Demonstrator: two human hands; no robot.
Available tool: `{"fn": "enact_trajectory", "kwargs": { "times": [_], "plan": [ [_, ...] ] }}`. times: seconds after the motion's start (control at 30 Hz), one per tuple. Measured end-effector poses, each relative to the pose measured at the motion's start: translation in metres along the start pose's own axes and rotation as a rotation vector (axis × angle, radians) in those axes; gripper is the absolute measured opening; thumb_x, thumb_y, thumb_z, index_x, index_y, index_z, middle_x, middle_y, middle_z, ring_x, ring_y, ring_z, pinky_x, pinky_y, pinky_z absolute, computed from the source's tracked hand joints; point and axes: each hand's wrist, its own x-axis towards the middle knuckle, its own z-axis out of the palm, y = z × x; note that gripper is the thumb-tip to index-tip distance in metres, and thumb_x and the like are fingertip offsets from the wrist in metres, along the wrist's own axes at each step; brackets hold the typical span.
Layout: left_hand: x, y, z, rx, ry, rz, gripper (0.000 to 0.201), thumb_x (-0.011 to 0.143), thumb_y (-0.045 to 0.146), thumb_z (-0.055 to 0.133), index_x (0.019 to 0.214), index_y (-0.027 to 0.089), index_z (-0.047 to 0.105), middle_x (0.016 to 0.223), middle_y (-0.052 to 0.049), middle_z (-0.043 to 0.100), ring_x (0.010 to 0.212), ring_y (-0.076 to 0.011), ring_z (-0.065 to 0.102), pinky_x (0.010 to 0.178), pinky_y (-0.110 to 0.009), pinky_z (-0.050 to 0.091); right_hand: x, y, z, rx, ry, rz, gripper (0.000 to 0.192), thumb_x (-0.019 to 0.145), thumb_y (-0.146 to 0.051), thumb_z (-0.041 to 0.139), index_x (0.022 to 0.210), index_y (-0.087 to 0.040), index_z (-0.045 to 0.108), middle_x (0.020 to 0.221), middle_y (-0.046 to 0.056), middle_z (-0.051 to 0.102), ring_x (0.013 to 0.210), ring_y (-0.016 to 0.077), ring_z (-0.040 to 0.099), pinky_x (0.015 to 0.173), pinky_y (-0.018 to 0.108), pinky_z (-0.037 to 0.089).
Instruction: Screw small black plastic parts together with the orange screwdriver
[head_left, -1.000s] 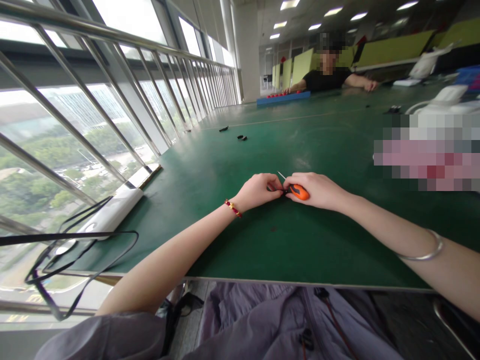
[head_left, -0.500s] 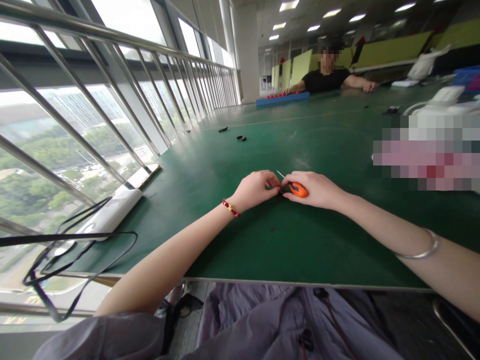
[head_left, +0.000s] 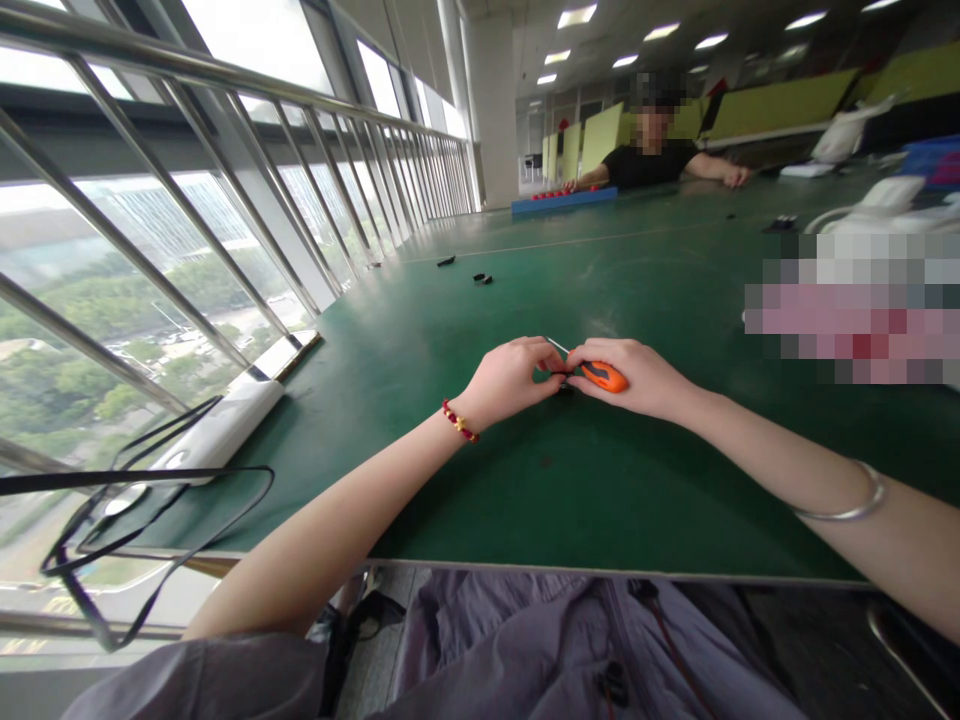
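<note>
Over the green tabletop (head_left: 480, 500) my two hands meet, fingertips nearly touching. My right hand (head_left: 634, 375) is closed round a screwdriver (head_left: 609, 377) with an orange and dark grey handle; its thin metal shaft points up and to the left, past my left fingertips. A small black part (head_left: 566, 384) shows between the fingertips of both hands, mostly hidden by them. Thumb and fingers of my left hand (head_left: 517, 375) pinch at this part. What kind of part it is cannot be made out.
Small black pieces (head_left: 482, 279) lie farther back, another (head_left: 446, 261) to their left. A white power strip (head_left: 225, 430) with black cables lies by the railing at left. A person in black (head_left: 652, 160) sits at the far end beside a blue tray (head_left: 564, 200) with red pieces.
The screwdriver handle has shifted slightly right and its shaft slightly left, lying at a flatter angle. Both hands stay together over the same spot, still around the black part.
</note>
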Motion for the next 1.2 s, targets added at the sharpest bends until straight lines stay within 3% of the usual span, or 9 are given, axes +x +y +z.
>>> {"fn": "enact_trajectory", "kwargs": {
  "times": [0.53,0.77,1.03,1.2],
  "plan": [
    [-0.002,0.001,-0.001,0.034,-0.011,0.023,0.011,0.079,0.026,0.058,0.084,0.019,0.064,0.094,-0.001,0.068,0.087,-0.0175,0.063,0.072,-0.026,0.047,-0.001,-0.003,-0.008,-0.025,-0.025,-0.018,0.022,0.083,-0.039,0.054,0.091,-0.022,0.063,0.087,0.003,0.064,0.077,0.0174,0.059,0.068,0.029,0.042],
    [-0.005,0.005,-0.003,0.025,-0.166,0.068,0.014,0.08,0.028,0.056,0.084,0.021,0.068,0.108,0.0,0.064,0.095,-0.0166,0.061,0.083,-0.025,0.049,-0.001,0.01,-0.018,-0.029,0.08,0.044,0.024,0.082,-0.041,0.054,0.092,-0.022,0.064,0.094,0.002,0.066,0.079,0.0171,0.059,0.072,0.029,0.044],
    [-0.005,0.004,0.006,0.109,-0.224,0.062,0.018,0.082,0.026,0.051,0.089,0.02,0.067,0.102,-0.003,0.065,0.092,-0.0164,0.061,0.079,-0.024,0.049,0.001,0.022,-0.009,-0.044,-0.009,0.101,0.025,0.082,-0.044,0.052,0.089,-0.024,0.064,0.093,0.001,0.067,0.082,0.0183,0.061,0.073,0.03,0.044],
    [-0.002,-0.008,-0.008,0.216,-0.16,-0.045,0.019,0.08,0.026,0.051,0.086,0.02,0.068,0.099,-0.002,0.067,0.085,-0.0164,0.062,0.073,-0.025,0.049,0.001,0.025,-0.008,-0.024,-0.071,0.121,0.024,0.081,-0.043,0.053,0.091,-0.025,0.064,0.095,0.001,0.067,0.085,0.0194,0.061,0.075,0.031,0.044]
  ]
}}
